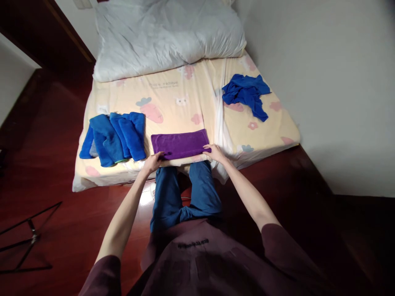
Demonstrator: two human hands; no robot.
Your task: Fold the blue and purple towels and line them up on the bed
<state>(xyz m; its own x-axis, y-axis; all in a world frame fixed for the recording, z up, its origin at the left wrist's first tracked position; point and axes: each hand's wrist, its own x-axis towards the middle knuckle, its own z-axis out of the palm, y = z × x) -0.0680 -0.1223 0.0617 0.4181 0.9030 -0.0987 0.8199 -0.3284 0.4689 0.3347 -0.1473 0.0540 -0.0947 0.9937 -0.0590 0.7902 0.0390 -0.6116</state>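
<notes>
A purple towel (180,143) lies folded into a long strip at the near edge of the bed, its near edge turned up in a narrow roll. My left hand (153,162) grips the near left corner, fingers closed on the cloth. At the near right corner, my right hand (215,153) pinches the same rolled edge between thumb and fingers. Left of the towel sit several folded or rolled blue towels (106,142), packed side by side. A crumpled blue cloth (246,93) rests farther off on the right part of the bed.
The mattress wears a cream sheet (173,107) printed with carrots and flowers. A white quilt (169,37) is heaped across the far end. A grey wall (327,102) borders the right side. Black tripod legs (32,237) stand on the dark red floor at left.
</notes>
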